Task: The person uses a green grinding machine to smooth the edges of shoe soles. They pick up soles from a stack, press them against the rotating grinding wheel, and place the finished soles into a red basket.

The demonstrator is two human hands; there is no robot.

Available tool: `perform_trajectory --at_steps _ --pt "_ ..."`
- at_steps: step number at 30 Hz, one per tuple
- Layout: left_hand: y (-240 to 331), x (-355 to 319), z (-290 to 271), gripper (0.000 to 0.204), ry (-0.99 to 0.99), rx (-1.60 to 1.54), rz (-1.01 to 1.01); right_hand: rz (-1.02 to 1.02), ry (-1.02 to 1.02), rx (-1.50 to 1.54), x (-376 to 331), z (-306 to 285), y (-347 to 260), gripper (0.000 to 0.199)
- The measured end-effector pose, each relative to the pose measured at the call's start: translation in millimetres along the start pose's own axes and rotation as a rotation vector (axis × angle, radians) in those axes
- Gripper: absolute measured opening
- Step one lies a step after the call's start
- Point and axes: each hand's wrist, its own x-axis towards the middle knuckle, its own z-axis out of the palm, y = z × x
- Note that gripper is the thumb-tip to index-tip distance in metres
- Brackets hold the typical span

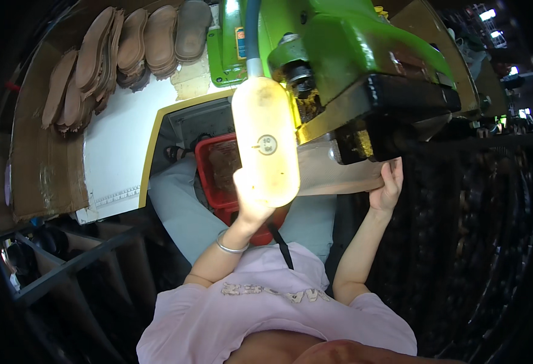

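A tan shoe sole [339,176] lies level beneath the black head of a green machine [363,54]. Its right end sits between the thumb and fingers of my right hand [385,191], which is closed on it. My left hand [251,206], with a silver bangle at the wrist, reaches up behind a lit, oval lamp [266,151]. That lamp hides most of its fingers and the sole's left part, so its grip does not show. The machine's head covers the sole's far edge.
Stacks of brown soles [160,39] stand on the white table [118,145] at the far left, beside cardboard [51,164]. A red bin [209,194] with scraps is between my knees. Dark racks [66,267] stand at the lower left.
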Motion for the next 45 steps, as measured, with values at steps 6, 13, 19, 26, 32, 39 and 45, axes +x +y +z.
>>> perform_trajectory --at_steps 6,13,19,26,32,39,45 --pt "18.3 -5.7 -30.7 0.028 0.043 -0.052 -0.081 0.071 -0.103 0.017 16.6 32.7 -4.5 0.030" --pt "53.9 -9.0 -70.0 0.020 0.088 0.023 -0.154 0.108 -0.355 0.070 9.6 84.4 9.8 0.037" --pt "53.6 -15.8 -119.6 0.017 0.088 0.034 -0.204 0.136 -0.406 0.048 -10.2 117.1 16.2 0.038" --pt "42.0 -57.6 -142.0 0.017 0.073 0.017 -0.336 0.143 -0.534 -0.120 -13.8 136.2 18.9 0.042" --pt "21.9 -120.7 -87.3 0.022 -0.212 -0.065 -0.653 0.206 -0.452 -0.150 -12.8 154.8 5.8 0.031" --pt "0.5 -86.8 -50.4 0.019 -0.030 0.245 -0.538 -0.109 -0.340 -0.263 -17.2 108.6 7.6 0.053" --pt "8.2 -4.4 -24.2 0.018 0.026 0.395 0.158 -0.109 -0.040 -0.158 9.9 38.7 -3.8 0.033"
